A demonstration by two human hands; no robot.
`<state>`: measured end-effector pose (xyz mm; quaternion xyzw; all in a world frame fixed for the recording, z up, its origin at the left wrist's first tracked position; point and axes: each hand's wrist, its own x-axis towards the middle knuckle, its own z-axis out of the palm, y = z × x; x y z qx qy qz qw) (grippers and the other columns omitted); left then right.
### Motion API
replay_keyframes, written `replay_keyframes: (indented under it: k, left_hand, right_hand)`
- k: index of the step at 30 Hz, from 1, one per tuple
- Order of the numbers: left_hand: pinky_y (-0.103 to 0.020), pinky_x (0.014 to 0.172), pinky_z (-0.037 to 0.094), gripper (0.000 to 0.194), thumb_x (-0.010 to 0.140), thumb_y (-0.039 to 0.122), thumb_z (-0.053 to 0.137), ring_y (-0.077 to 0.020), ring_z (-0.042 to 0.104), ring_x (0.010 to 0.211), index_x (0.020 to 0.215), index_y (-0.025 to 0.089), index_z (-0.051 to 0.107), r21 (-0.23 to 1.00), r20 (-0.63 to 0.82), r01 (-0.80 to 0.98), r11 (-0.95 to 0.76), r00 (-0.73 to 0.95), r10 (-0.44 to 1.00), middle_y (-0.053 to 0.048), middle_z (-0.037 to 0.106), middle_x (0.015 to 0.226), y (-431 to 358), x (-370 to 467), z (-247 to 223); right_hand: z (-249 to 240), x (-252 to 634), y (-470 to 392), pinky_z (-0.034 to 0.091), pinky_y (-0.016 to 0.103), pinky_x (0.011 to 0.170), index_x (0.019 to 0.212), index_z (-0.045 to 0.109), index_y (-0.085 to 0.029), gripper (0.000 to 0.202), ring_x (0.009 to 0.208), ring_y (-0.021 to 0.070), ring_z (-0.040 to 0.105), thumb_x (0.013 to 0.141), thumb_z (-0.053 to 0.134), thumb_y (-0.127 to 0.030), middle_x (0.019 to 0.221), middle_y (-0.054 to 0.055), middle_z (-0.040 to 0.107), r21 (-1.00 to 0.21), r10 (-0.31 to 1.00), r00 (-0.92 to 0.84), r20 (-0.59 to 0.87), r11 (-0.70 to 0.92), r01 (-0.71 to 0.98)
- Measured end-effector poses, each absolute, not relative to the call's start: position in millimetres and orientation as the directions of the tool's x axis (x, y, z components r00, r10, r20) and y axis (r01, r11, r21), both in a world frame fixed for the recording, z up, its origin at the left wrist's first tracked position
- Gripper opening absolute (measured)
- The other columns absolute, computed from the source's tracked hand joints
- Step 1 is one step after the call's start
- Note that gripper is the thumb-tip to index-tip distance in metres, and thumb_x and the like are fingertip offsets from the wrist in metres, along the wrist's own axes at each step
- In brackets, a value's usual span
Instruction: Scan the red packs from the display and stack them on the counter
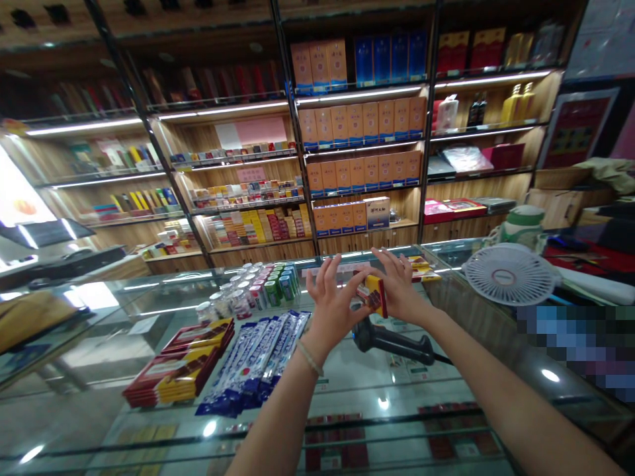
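My left hand [333,301], with a beaded bracelet on the wrist, and my right hand [401,289] hold a small red-and-yellow snack pack [376,295] between them, just above the glass counter. The pack's front shows brown pieces like chocolate biscuits. My left thumb and forefinger pinch its near side, while the right fingers close round its other side. Beneath the hands lies a black handheld scanner [394,340]. Left of them are a row of blue-and-white stick packs [258,360] and stacked red-and-yellow packs [181,363]. More yellow-and-red packs [423,268] lie beyond the right hand.
Small clear jars [239,304] and green tubs [272,292] stand in rows at the counter's back left. A round white fan [508,274] and a green-and-white jug [520,225] are at the right. Shelves behind hold orange boxes [362,125] and cigarette-like packs [258,226].
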<state>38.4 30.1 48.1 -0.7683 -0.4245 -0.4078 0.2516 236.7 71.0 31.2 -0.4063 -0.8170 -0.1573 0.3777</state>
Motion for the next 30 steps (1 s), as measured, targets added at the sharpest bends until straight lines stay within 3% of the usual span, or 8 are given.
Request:
replay_keyframes:
  k: [21, 24, 27, 30]
  left_hand:
    - [-0.066, 0.123, 0.007, 0.071, 0.075, 0.062, 0.079, -0.0408, 0.020, 0.155, 0.137, 0.031, 0.062, 0.065, 0.768, 0.885, -0.461, 0.251, 0.589, -0.018, 0.024, 0.167, 36.7, 23.9, 52.2]
    - [-0.066, 0.123, 0.009, 0.091, 0.072, 0.069, 0.079, -0.0406, 0.022, 0.155, 0.147, 0.028, 0.050, 0.118, 0.789, 0.890, -0.441, 0.185, 0.586, -0.020, 0.026, 0.165, 43.6, 22.2, 48.7]
    - [-0.066, 0.123, 0.011, 0.115, 0.068, 0.079, 0.075, -0.0412, 0.024, 0.154, 0.157, 0.019, 0.033, 0.144, 0.830, 0.889, -0.434, 0.131, 0.542, -0.027, 0.028, 0.162, 50.3, 18.8, 45.2]
    - [-0.065, 0.123, 0.009, 0.115, 0.069, 0.081, 0.072, -0.0418, 0.023, 0.154, 0.157, 0.018, 0.035, 0.090, 0.844, 0.907, -0.412, 0.151, 0.515, -0.027, 0.028, 0.162, 50.6, 16.7, 45.5]
  right_hand:
    - [45.9, 249.6, 67.0, 0.012, 0.064, 0.122, 0.131, 0.058, -0.026, 0.060, 0.153, 0.0369, 0.023, 0.079, 0.074, -0.053, 0.164, 0.015, 0.031, 0.039, 0.444, -0.357, 0.822, 0.581, 0.813]
    - [45.6, 250.2, 68.4, 0.012, 0.063, 0.122, 0.127, 0.059, -0.024, 0.058, 0.153, 0.0367, 0.023, 0.079, 0.074, -0.053, 0.164, 0.016, 0.032, 0.044, 0.439, -0.348, 0.828, 0.569, 0.821]
    - [44.8, 250.3, 70.0, 0.010, 0.063, 0.123, 0.123, 0.059, -0.022, 0.056, 0.153, 0.0368, 0.024, 0.079, 0.074, -0.053, 0.163, 0.017, 0.034, 0.051, 0.430, -0.339, 0.837, 0.556, 0.830]
    - [45.1, 249.6, 69.9, 0.008, 0.063, 0.123, 0.122, 0.059, -0.022, 0.054, 0.153, 0.0371, 0.026, 0.079, 0.073, -0.051, 0.163, 0.018, 0.037, 0.069, 0.423, -0.342, 0.839, 0.541, 0.838]
